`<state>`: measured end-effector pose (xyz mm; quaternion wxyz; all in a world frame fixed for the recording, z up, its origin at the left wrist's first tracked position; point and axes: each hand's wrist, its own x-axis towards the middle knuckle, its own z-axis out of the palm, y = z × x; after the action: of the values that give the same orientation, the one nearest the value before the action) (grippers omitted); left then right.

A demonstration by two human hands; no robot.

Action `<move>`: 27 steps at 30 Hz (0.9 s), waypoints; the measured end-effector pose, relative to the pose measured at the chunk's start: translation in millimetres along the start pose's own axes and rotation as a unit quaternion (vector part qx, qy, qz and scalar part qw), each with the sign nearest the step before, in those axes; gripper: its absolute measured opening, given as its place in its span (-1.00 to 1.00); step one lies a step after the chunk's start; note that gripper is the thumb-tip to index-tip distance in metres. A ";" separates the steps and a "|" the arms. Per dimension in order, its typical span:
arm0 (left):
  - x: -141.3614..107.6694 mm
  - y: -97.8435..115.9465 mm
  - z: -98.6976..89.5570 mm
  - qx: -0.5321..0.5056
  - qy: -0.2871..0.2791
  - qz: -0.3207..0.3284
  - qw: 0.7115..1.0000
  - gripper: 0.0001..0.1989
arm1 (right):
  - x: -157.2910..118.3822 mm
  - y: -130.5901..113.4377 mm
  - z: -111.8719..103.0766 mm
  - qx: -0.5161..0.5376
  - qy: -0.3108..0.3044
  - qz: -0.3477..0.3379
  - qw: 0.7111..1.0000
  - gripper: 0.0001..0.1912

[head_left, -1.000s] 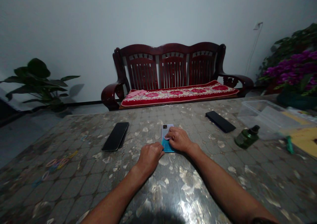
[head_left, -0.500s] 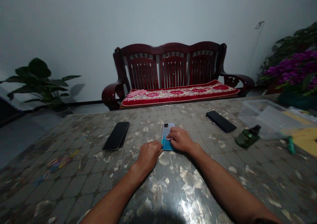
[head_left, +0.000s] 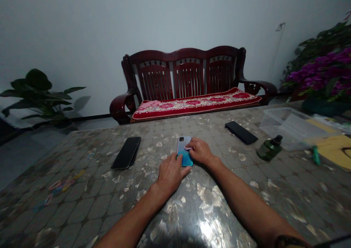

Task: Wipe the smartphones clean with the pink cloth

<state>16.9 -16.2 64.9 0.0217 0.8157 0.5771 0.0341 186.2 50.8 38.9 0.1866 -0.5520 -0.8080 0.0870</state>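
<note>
A smartphone lies back up on the table, its case fading from silver to bright blue, with a dark camera block at the upper left. My left hand braces its lower left corner, fingers against the left edge and thumb stretched along the bottom edge. Over the right side of the phone, my right hand is closed on a small pale cloth pressed against the back. Most of the cloth is hidden under the fingers.
Black phones lie at left and right. A green bottle stands near a clear plastic box, a green object and yellow paper. Coloured bands lie left. Behind the table is a wooden bench.
My left hand has opened out from a tight pinch at the phone's corner, its thumb now extended along the bottom. My right hand and the cloth have shifted slightly up the phone. The view turned slightly right.
</note>
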 end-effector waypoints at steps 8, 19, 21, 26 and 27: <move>9.6 21.5 2.1 0.042 -0.004 -0.005 0.999 -0.41 | 1.3 4.9 -0.4 0.036 0.010 0.040 0.999 -0.66; 23.1 41.2 7.2 0.104 -0.029 -0.014 0.994 -0.59 | 6.9 17.9 19.1 0.156 0.058 0.086 0.982 -0.69; 23.0 44.0 7.1 0.111 -0.038 -0.020 0.993 -0.55 | 7.7 19.9 21.2 0.184 0.077 0.096 0.975 -0.69; 19.3 35.6 1.2 0.100 -0.058 -0.019 0.993 -0.50 | 10.9 25.5 25.8 0.291 0.140 0.129 0.938 -0.69; 18.1 30.9 -0.9 0.089 -0.060 -0.018 0.994 -0.51 | 11.7 26.0 26.7 0.308 0.152 0.139 0.929 -0.69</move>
<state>51.9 -9.4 68.6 -0.0161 0.8046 0.5899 -0.0665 194.3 73.2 7.9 0.4541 -0.5805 -0.6187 0.2721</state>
